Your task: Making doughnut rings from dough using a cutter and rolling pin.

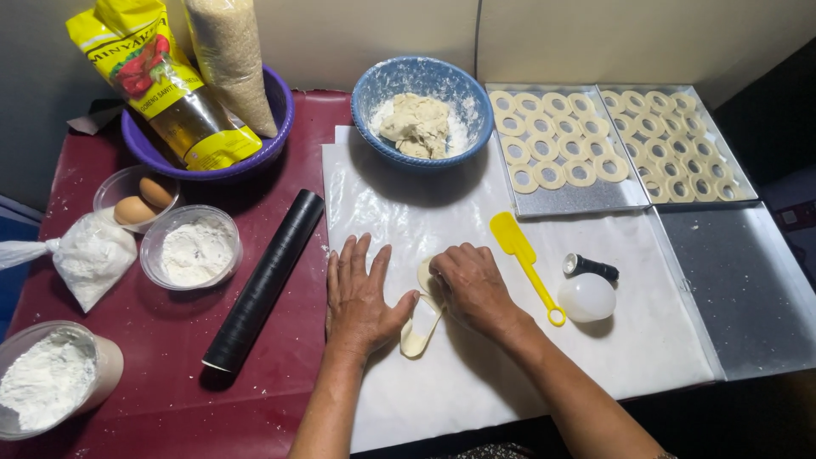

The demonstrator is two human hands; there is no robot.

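Bright overhead light, soft shadows beneath the hands (416,293), mild glare on the white sheet (510,357), corners dim.

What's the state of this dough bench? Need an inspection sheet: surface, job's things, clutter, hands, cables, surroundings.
Surface: dark red table dusted with flour; white sheet covers its middle.
Job's things: strip of pale dough on the sheet under both hands; blue bowl holds more dough; two metal trays carry dough rings.
Clutter: black rolling pin, yellow spatula, flour tub, eggs, purple bowl of packets.
Hands: left hand flat, beside the dough; right hand pressing on it.
Cables: nothing seen.
Surroundings: pale wall behind; an empty tray at right.
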